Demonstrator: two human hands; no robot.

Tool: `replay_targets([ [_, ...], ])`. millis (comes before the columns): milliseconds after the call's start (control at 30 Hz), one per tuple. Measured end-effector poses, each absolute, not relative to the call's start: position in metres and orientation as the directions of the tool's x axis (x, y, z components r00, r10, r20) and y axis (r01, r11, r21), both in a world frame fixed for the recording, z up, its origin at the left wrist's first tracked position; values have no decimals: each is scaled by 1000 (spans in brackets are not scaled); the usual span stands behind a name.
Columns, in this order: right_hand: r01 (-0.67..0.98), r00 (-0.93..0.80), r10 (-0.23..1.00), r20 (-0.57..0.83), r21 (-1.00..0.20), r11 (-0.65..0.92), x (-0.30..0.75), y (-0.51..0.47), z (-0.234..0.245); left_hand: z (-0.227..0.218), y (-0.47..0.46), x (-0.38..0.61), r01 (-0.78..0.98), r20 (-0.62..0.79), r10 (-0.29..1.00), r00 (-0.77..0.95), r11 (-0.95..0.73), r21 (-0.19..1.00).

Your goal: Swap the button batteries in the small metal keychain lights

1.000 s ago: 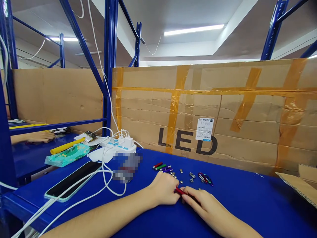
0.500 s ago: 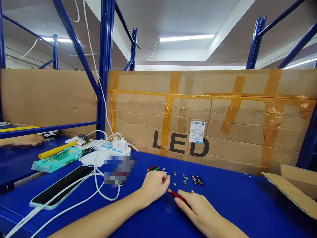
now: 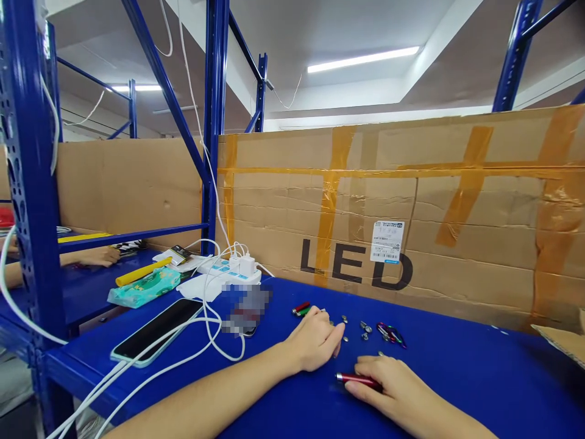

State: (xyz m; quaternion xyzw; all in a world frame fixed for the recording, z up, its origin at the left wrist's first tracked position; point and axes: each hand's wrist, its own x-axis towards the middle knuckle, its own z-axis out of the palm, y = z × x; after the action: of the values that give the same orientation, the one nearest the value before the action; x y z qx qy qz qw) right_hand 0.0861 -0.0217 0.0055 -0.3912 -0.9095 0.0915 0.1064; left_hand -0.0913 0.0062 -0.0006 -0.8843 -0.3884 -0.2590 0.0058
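Note:
My right hand (image 3: 388,384) grips a slim red mini flashlight (image 3: 359,379) with a silver end, its tip pointing left just above the blue table. Up and to the left, my left hand (image 3: 315,341) is bent over the tabletop with curled fingers; whatever its fingertips hold is hidden. Small round silver button cells (image 3: 365,327) lie scattered to the right of my left hand. Several coloured carabiner clips (image 3: 390,334) rest in a bunch beyond them. Behind my left hand lie a red tube (image 3: 300,308) and a green tube (image 3: 303,311), partly covered by it.
A phone (image 3: 158,329) lies at left under white cables (image 3: 183,360), near a power strip (image 3: 249,275) and a teal packet (image 3: 145,288). A large cardboard sheet (image 3: 274,207) stands behind the table. Another person's hand (image 3: 103,256) shows far left. A box flap (image 3: 564,341) juts in at right.
The view has swung left. My left hand has shifted from a closed fist to a downward curl nearer the cells. The flashlight in my right hand has turned closer to level.

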Motion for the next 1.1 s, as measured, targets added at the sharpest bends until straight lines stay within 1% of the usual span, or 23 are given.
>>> replay_targets([
  [100,695,-675,730,102,-243,677,86,-22,6,0,5,-93,650,473,643,603,-739,176],
  [200,689,-674,729,118,-255,678,86,-23,5,1,4,-94,642,516,616,595,-751,157],
  [233,687,-670,730,130,-264,677,86,-23,4,1,3,-94,637,551,611,568,-750,175],
  [267,684,-667,731,141,-274,676,86,-23,4,1,3,-94,633,603,615,509,-742,222],
  [300,679,-665,731,150,-285,676,86,-23,4,0,4,-93,622,657,627,419,-725,295],
  [367,668,-667,727,162,-304,680,86,-22,5,0,6,-93,569,728,666,165,-667,481],
  [400,663,-669,725,165,-310,682,86,-22,6,0,7,-94,529,730,682,44,-635,563],
  [433,658,-670,723,170,-314,684,87,-22,6,-1,10,-95,492,725,687,-48,-615,616],
  [500,653,-674,717,178,-312,690,87,-21,8,-3,17,-97,438,694,696,-184,-575,692],
  [533,651,-676,714,180,-308,694,87,-22,8,-4,20,-99,414,669,708,-228,-551,724],
  [600,652,-679,712,182,-298,698,87,-24,8,-7,26,-101,414,609,760,-225,-491,766],
  [733,689,-642,740,200,-274,671,84,-25,6,-9,30,-101,539,503,840,-202,-333,774],
  [833,749,-567,786,245,-242,616,93,-13,10,-6,31,-103,650,482,853,-201,-251,717],
  [900,854,-427,854,297,-177,489,110,3,15,-4,32,-107,719,505,846,-170,-244,651],
  [967,942,-249,913,323,-140,306,134,22,19,-3,35,-112,764,523,839,-151,-237,600],
  [1000,971,-168,936,309,-114,212,146,31,19,-3,36,-114,779,522,840,-145,-228,584],
  [1033,990,-84,962,259,-87,110,158,39,18,-3,36,-115,792,517,845,-140,-218,571],
  [1100,998,-13,977,215,-61,26,178,49,14,-3,37,-116,815,489,864,-117,-198,545],
])
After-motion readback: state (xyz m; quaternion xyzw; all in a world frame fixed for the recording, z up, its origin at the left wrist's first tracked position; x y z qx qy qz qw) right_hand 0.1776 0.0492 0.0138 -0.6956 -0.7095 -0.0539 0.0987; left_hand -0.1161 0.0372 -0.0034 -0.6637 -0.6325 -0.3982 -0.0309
